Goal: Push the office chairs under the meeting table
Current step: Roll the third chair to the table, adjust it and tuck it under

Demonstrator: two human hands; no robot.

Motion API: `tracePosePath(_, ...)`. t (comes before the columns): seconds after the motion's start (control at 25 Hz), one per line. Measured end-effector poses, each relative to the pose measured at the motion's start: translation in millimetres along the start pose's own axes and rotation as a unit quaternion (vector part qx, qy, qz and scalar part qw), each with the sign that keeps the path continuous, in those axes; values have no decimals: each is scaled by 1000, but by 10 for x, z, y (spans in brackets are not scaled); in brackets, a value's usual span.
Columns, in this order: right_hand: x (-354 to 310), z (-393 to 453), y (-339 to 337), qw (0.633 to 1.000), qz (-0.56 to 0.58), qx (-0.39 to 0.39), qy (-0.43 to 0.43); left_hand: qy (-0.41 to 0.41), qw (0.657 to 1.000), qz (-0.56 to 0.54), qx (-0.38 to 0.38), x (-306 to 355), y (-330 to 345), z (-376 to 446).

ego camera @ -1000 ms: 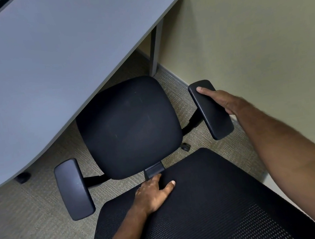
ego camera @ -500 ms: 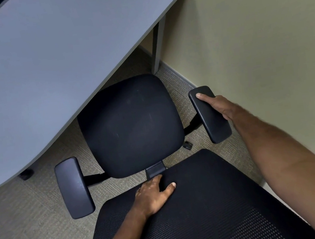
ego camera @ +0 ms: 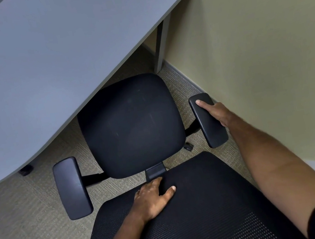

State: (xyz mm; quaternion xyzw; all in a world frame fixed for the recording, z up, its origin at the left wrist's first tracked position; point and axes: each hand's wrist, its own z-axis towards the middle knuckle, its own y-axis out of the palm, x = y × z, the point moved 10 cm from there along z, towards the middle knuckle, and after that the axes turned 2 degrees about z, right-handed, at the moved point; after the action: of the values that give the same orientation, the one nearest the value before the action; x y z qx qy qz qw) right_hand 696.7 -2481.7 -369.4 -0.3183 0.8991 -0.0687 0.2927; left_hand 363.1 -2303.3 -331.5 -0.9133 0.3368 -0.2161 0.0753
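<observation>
Black mesh of the chair backrest (ego camera: 197, 215) lies nearest, and the left hand (ego camera: 154, 198) presses flat on its top edge, fingers spread, likely to drive the chair forward. Further out, the right hand (ego camera: 216, 113) rests along the right armrest (ego camera: 208, 121), probably steering. Beyond, the seat (ego camera: 131, 125) sits partly under the grey meeting table (ego camera: 52, 63).
</observation>
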Motion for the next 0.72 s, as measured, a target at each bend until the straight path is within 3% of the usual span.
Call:
tracePosePath(0.56,-123,170,42,1000,-20,-3,-15,-1,1000,-24,8,95,56,50)
tracePosePath(0.72,-164,87,-1,997,-48,37,-49,-9,999,-28,14,62,40,60)
